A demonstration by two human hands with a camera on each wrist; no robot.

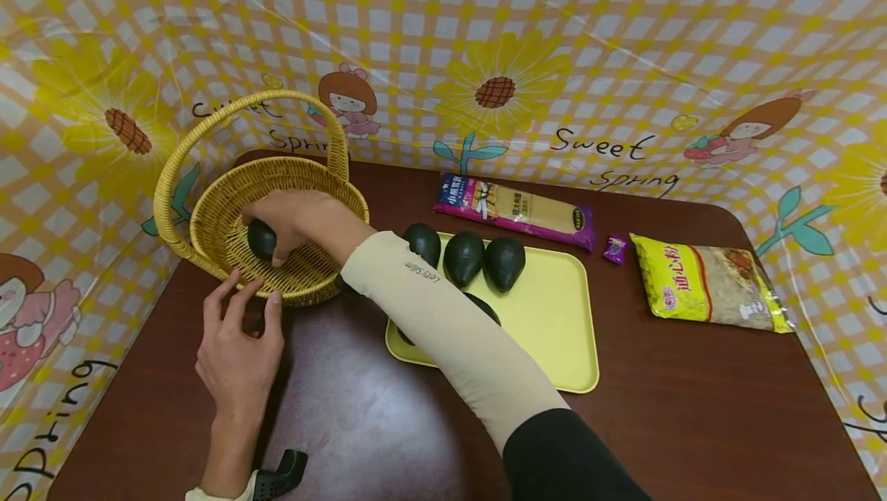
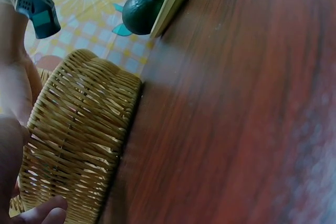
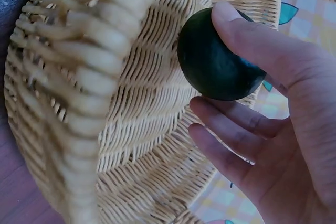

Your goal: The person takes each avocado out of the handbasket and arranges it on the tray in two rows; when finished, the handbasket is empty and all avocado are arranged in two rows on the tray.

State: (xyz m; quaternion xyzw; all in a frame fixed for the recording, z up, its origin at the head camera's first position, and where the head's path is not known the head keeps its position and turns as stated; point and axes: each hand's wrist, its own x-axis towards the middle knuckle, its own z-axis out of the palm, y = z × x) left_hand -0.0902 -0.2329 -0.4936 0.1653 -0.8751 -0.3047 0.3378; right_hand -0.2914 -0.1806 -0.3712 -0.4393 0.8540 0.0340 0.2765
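Note:
Inside the wicker basket [image 1: 315, 293], my right hand [image 1: 294, 220] grips a dark green avocado [image 3: 212, 56] between thumb and fingers. The right wrist view shows the avocado above the woven basket floor [image 3: 157, 93]. At the basket's near rim, my left hand [image 1: 239, 347] touches the weave with its fingers spread and lightly bent. In the left wrist view the basket's outer wall [image 2: 79, 135] lies beside those fingers. Several more avocados [image 1: 504, 262] lie on the yellow tray [image 1: 554, 316], and my right forearm hides part of them.
Behind the tray lies a purple pack of pasta [image 1: 516, 210]. A small purple packet [image 1: 614, 248] sits to its right, and a yellow bag of macaroni [image 1: 710, 284] is farther right. The basket's tall handle [image 1: 166, 185] arches over its opening. A checked cloth [image 1: 416, 16] hangs around the table.

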